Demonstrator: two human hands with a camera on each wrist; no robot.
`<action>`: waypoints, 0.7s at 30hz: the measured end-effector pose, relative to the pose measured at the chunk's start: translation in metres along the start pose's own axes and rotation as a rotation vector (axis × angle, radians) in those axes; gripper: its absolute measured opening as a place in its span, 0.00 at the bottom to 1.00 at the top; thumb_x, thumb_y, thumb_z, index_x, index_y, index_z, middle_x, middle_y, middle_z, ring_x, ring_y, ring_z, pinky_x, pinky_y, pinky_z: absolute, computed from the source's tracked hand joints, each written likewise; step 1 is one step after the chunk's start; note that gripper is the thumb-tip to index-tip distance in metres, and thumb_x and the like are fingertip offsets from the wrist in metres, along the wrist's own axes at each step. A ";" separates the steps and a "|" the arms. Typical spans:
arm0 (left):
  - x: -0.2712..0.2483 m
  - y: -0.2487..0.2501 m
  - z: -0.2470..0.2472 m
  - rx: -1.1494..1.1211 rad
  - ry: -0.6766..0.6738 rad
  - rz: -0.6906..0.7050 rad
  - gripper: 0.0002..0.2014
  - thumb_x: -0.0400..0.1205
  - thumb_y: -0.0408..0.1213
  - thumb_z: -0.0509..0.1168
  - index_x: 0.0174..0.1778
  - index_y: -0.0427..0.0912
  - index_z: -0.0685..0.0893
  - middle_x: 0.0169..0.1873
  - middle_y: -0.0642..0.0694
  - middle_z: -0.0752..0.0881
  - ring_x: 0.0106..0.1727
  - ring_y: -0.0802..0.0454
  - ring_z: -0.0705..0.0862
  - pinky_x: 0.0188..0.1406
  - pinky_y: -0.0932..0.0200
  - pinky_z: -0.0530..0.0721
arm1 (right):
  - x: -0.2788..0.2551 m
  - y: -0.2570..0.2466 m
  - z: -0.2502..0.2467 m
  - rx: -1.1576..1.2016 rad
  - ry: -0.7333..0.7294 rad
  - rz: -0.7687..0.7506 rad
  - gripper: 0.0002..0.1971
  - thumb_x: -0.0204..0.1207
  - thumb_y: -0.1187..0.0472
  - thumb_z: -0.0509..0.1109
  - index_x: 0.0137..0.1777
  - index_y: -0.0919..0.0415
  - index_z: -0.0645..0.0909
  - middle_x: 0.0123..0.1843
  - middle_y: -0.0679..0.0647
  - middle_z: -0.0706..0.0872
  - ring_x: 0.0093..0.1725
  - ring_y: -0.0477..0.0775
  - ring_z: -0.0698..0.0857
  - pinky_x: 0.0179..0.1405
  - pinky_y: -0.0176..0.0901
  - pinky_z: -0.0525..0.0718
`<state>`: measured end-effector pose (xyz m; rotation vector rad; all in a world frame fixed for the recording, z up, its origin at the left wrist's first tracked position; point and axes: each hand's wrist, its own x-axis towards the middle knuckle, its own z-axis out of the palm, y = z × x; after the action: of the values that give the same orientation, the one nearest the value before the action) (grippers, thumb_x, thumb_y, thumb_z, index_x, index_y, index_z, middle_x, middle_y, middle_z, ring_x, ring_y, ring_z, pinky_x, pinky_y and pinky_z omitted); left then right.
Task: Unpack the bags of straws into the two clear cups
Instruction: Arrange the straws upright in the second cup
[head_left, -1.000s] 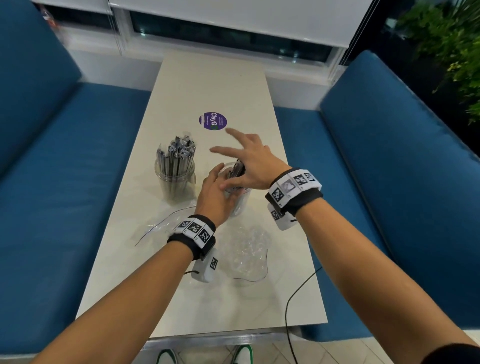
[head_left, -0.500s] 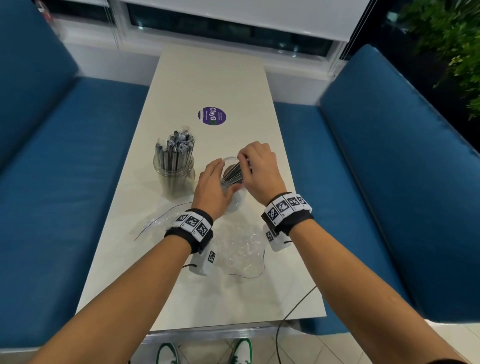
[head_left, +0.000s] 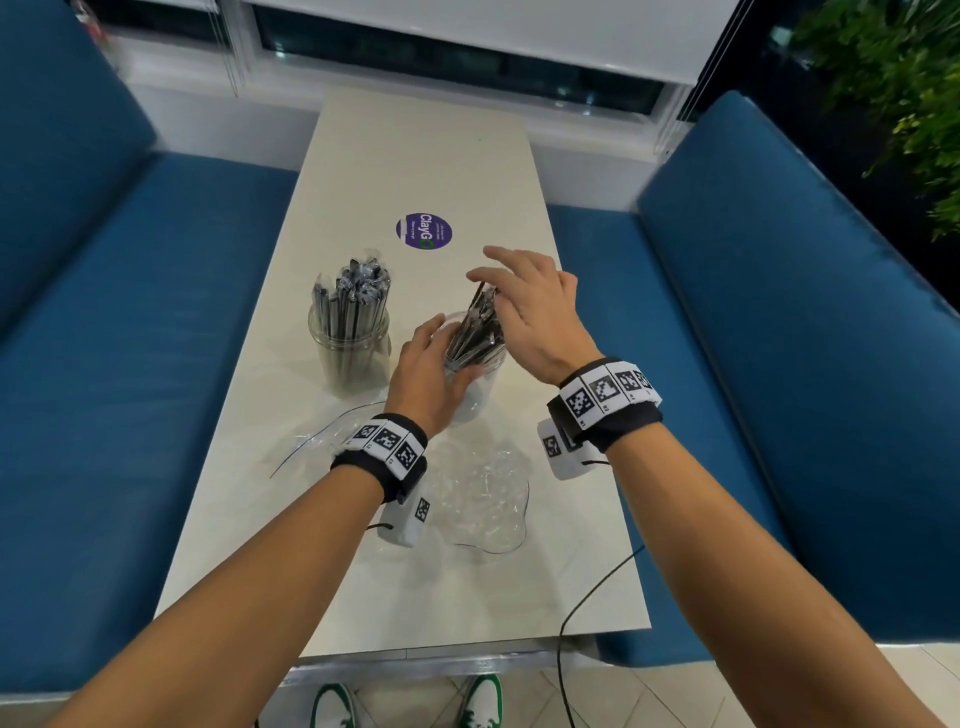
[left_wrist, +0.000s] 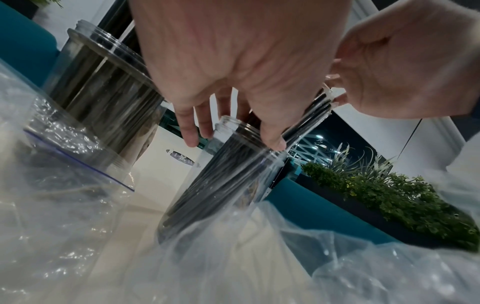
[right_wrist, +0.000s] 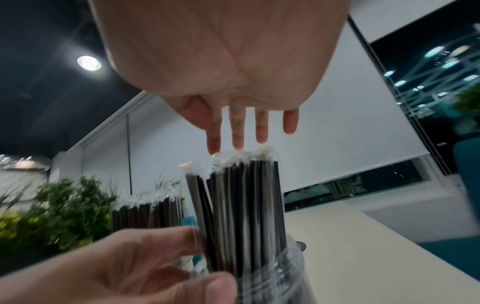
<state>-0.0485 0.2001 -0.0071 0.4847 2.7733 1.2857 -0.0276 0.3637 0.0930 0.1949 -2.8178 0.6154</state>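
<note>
My left hand curls around the near cup, a clear ribbed plastic cylinder standing on the smooth cream table; thumb and fingers grip it just under the rim. Inside it a bundle of thin black straws, each in a crinkly clear sleeve, leans toward my right hand, whose fingers are straight and spread, tips resting on the straw tops, holding nothing. The other cup stands to the left, apart, packed with upright straws. 2 crumpled clear bags lie flat on the table near my wrists.
</note>
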 end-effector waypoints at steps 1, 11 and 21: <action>0.000 0.000 0.000 -0.006 0.005 -0.002 0.34 0.84 0.50 0.75 0.87 0.49 0.73 0.88 0.47 0.69 0.85 0.42 0.72 0.84 0.47 0.72 | 0.002 0.002 -0.001 0.050 0.017 0.033 0.23 0.87 0.56 0.53 0.78 0.47 0.80 0.88 0.48 0.73 0.86 0.57 0.66 0.82 0.63 0.61; -0.001 0.003 -0.001 0.078 -0.027 0.014 0.28 0.87 0.53 0.70 0.83 0.48 0.80 0.89 0.48 0.65 0.81 0.40 0.72 0.80 0.44 0.76 | 0.021 0.008 0.003 0.096 -0.061 0.141 0.18 0.90 0.51 0.60 0.71 0.55 0.86 0.71 0.57 0.88 0.69 0.60 0.84 0.74 0.58 0.80; 0.001 -0.001 0.000 0.089 -0.048 0.006 0.28 0.86 0.57 0.70 0.78 0.45 0.81 0.86 0.48 0.67 0.78 0.39 0.76 0.74 0.40 0.82 | 0.011 -0.001 0.019 0.104 0.023 0.034 0.08 0.85 0.60 0.72 0.56 0.60 0.91 0.55 0.56 0.91 0.55 0.58 0.87 0.63 0.57 0.86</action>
<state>-0.0497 0.1995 -0.0075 0.5223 2.8006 1.1396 -0.0419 0.3535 0.0800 0.1581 -2.7746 0.7680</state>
